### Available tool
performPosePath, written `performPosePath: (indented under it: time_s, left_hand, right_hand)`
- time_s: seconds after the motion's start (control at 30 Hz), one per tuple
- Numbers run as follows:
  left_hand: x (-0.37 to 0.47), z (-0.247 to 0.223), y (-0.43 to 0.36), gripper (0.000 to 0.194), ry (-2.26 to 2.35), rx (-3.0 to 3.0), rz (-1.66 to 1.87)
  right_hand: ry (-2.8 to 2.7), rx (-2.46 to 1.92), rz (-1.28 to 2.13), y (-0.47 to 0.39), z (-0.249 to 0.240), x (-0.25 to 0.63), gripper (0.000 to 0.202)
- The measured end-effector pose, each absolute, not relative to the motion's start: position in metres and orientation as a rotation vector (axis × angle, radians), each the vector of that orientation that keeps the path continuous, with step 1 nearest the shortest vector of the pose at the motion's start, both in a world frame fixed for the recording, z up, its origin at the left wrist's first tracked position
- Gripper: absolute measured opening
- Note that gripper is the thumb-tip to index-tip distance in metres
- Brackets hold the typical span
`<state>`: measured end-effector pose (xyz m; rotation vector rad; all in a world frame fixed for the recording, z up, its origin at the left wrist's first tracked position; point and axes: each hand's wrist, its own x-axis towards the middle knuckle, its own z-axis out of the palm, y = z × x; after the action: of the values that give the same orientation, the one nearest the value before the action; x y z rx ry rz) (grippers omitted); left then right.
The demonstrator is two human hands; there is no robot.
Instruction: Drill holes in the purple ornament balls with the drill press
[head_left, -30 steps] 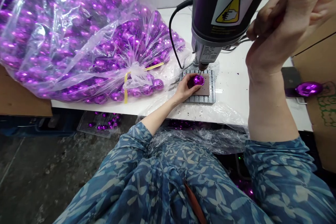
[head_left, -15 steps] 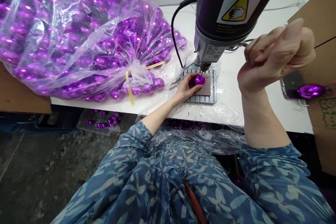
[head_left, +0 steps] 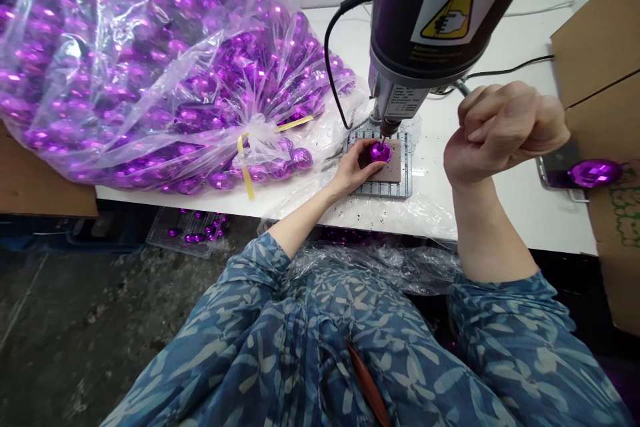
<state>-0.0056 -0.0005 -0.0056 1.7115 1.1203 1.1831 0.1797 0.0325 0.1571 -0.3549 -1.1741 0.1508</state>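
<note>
Between the thumb and fingers of my left hand (head_left: 354, 168) is a shiny purple faceted ball (head_left: 381, 153). It rests on a brown block (head_left: 393, 172) on the grey slotted base (head_left: 406, 188) of a bench drill press (head_left: 395, 90). The drill bit (head_left: 383, 141) points down at the ball's top; whether it has entered the ball I cannot tell. My right hand (head_left: 505, 127) is closed at the end of the drill press's metal lever (head_left: 461, 87), its fingers curled round it. The grip end of the lever is hidden inside that hand.
A big clear bag (head_left: 165, 80) of purple balls, tied with yellow ribbon (head_left: 246, 173), fills the left side. At right, another purple ball (head_left: 595, 173) sits beside a phone (head_left: 554, 167) and cardboard boxes (head_left: 600, 47). Dark shavings dot the plastic sheet (head_left: 415, 213).
My right hand has moved left and slightly down with the lever, which shows more now. My left hand and the ball stay in place under the bit.
</note>
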Motion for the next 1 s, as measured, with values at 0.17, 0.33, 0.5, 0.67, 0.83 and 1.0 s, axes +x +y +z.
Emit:
performPosePath:
  time_s: [0.17,0.33,0.5,0.67,0.83,1.0]
  left_hand:
    - [-0.005,-0.004,-0.001,0.060,1.129,1.716,1.178]
    - [-0.005,-0.001,-0.002,0.061,1.139,1.706,1.171]
    - [-0.005,0.001,-0.002,0.061,1.164,1.718,1.161]
    - [-0.005,0.001,-0.002,0.064,1.173,1.723,1.153]
    - [-0.005,0.000,-0.003,0.064,1.148,1.699,1.181]
    - [-0.002,-0.001,0.000,0.068,1.135,1.650,1.184]
  right_hand:
    - [-1.157,-0.320,0.126,0.033,0.147,0.181,0.065]
    - [-1.135,-0.314,0.102,0.039,0.138,0.184,0.061]
    - [-1.179,-0.346,0.095,0.044,0.121,0.190,0.050]
    - [-1.240,-0.461,0.114,0.042,0.114,0.192,0.066]
    - [-1.234,-0.436,0.137,0.028,0.153,0.180,0.072]
    - [-1.257,-0.527,0.355,0.045,0.234,0.175,0.070]
